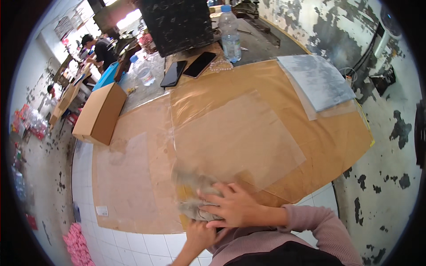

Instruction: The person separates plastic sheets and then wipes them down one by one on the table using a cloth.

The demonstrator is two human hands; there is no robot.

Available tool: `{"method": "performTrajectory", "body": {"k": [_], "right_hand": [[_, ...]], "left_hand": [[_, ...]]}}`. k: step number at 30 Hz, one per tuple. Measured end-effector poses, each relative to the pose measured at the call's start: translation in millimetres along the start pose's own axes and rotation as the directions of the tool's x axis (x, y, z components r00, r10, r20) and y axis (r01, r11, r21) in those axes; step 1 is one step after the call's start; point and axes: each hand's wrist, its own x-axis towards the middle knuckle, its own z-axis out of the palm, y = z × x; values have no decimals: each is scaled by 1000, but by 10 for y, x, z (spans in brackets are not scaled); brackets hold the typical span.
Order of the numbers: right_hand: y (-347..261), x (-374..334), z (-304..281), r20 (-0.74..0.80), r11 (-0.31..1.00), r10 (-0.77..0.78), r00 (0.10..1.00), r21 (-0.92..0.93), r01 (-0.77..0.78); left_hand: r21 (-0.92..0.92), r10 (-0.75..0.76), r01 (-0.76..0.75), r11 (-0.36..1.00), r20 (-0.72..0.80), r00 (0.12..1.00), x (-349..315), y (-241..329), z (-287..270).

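Observation:
Close to my body, at the near edge of the brown-covered table (248, 119), both hands meet at a crumpled grey cloth (195, 209), smeared by motion in part. My right hand (235, 205) reaches across from the right, its fingers curved over the cloth and slightly apart. Below it, my left hand (200, 232) grips the cloth's lower side; its fingers are mostly hidden. A clear plastic sheet (248, 137) lies flat just beyond my hands, over the brown cover.
Two dark phones (174, 73) (200, 64) and a water bottle (230, 37) are at the back. A cardboard box (101, 113) stands at the left, a stack of greyish sheets (317, 82) at the far right. Other people (104, 52) work at the far left.

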Motion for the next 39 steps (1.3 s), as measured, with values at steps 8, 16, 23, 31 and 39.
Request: {"method": "performTrajectory", "body": {"k": [8,16,23,31,39], "right_hand": [[996,-555,-635,-130,802,295,946,-505,-320],[906,-126,-1036,-145,815,579,802,70,-575],[639,629,409,167,816,-576,800,181,549],[1894,1923,660,-10,961,-180,984,-217,174],[886,526,193,94,840,-529,843,197,505]], "left_hand": [[305,64,26,952,-281,957,-21,-114,197],[465,222,-115,878,-183,958,21,-154,148],[391,124,-16,920,-252,960,-119,-34,250],[353,194,-75,932,-312,930,61,-73,157],[467,152,33,884,-352,924,-242,-112,561]]}}
